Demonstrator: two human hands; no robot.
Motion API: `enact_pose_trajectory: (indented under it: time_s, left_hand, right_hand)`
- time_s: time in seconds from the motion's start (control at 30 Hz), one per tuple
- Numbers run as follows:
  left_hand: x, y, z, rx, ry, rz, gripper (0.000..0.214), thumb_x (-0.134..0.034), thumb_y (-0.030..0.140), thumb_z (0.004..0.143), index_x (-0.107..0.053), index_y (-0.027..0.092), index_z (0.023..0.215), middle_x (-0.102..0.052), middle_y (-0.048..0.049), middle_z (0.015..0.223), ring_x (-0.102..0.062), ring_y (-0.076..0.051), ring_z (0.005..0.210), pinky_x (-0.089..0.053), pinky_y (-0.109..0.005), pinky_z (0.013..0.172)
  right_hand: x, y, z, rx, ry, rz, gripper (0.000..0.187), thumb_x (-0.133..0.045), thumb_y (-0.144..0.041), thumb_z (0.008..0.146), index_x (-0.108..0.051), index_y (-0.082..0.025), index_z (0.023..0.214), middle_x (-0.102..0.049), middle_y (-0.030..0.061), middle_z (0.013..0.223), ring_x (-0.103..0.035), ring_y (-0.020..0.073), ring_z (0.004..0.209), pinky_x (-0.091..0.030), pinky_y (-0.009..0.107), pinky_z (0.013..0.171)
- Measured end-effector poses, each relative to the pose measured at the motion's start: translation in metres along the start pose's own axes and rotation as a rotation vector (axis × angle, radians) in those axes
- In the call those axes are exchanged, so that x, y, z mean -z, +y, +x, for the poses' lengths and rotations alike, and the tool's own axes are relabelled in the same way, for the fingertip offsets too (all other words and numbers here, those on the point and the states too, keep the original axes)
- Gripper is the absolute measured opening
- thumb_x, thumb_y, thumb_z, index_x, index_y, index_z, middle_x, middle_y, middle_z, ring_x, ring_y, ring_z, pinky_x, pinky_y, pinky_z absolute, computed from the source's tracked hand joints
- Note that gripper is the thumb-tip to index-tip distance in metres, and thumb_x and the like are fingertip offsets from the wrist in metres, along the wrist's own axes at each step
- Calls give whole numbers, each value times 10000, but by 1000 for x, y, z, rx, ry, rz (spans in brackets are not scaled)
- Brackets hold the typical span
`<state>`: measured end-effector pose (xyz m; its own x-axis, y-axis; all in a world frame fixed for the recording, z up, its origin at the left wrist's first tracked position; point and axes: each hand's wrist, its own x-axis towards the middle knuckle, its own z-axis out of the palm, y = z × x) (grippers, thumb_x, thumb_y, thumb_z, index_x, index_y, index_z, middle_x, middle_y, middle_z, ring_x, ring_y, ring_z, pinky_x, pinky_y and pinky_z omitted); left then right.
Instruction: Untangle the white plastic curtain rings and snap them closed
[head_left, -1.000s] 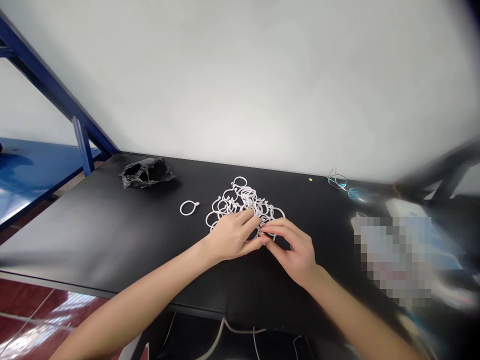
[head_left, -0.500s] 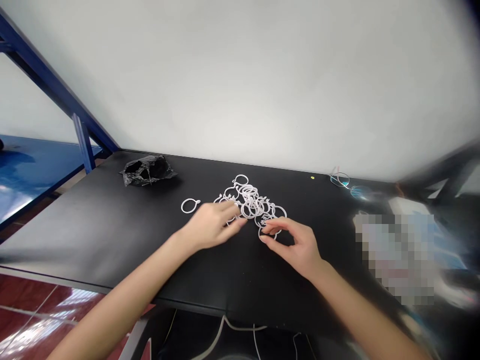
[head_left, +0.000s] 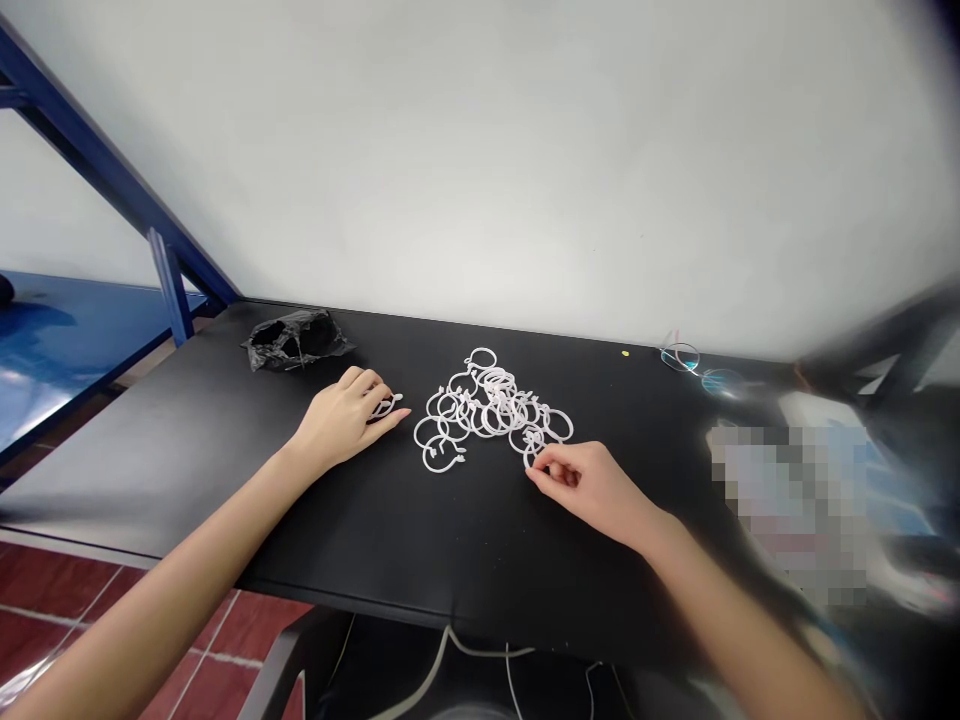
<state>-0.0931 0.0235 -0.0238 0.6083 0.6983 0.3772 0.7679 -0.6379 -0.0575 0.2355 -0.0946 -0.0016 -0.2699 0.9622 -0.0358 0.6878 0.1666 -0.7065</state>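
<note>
A loose heap of white curtain rings point(head_left: 495, 405) lies on the black table, each a thin hoop with small knobbed ends. Left of the heap, my left hand point(head_left: 341, 415) rests low over the tabletop, its thumb stretched out and apart from the bent fingers. Beneath those fingers, partly covered, shows at least one white ring point(head_left: 388, 406). At the heap's near right edge, my right hand point(head_left: 589, 480) has its thumb and fingertips pinched on the side of a white ring point(head_left: 528, 458). The other fingers of that hand are curled in.
A crumpled black plastic bag point(head_left: 296, 340) lies at the back left of the table point(head_left: 360, 535). Eyeglasses point(head_left: 680, 357) and a yellow speck point(head_left: 625, 353) are near the wall. A blurred packet point(head_left: 799, 520) sits at the right. Cables point(head_left: 427, 680) hang below the front edge.
My left hand has moved left from the heap to the separate ring, and its thumb and fingers have spread. My right hand has closed its fingers at the near right ring.
</note>
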Motion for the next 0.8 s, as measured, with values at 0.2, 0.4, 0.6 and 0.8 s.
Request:
enact_pose_trajectory:
  time_s: [0.2, 0.4, 0.6, 0.8]
  left_hand:
    - [34, 52, 32, 177, 117, -340, 376, -393, 388, 985, -655, 158, 845, -650, -91, 888, -582, -218, 859, -484, -381, 821]
    - [40, 136, 51, -12, -317, -1292, 358, -293, 401, 1021, -547, 173, 1128, -658, -53, 950, -639, -149, 842, -534, -268, 723]
    - [25, 142, 45, -24, -263, -1192, 362, -370, 356, 1010, -471, 179, 1309, -628, -81, 1050, -627, -157, 864, -549, -296, 757]
    - [23, 134, 39, -257, -72, -886, 415, -334, 283, 1019, -337, 171, 1418, -516, -161, 1314, -581, -216, 1127, -532, -367, 925]
  right_hand:
    - [2, -9, -3, 128, 380, 187, 184, -619, -309, 871, -640, -196, 728, -490, -47, 514, -453, 95, 442, -395, 233, 454]
    - [-11, -17, -5, 410, 409, 120, 85, -584, -148, 895, -605, -218, 852, -690, -18, 687, -636, 113, 529, -517, 223, 535]
    - [-15, -14, -6, 346, 485, 324, 140, -601, -141, 888, -576, -233, 990, -698, -11, 780, -677, 131, 617, -576, 254, 608]
    - [-19, -11, -8, 294, 540, 365, 201, -580, -184, 915, -607, -227, 1110, -703, 61, 970, -698, 186, 846, -594, 333, 759]
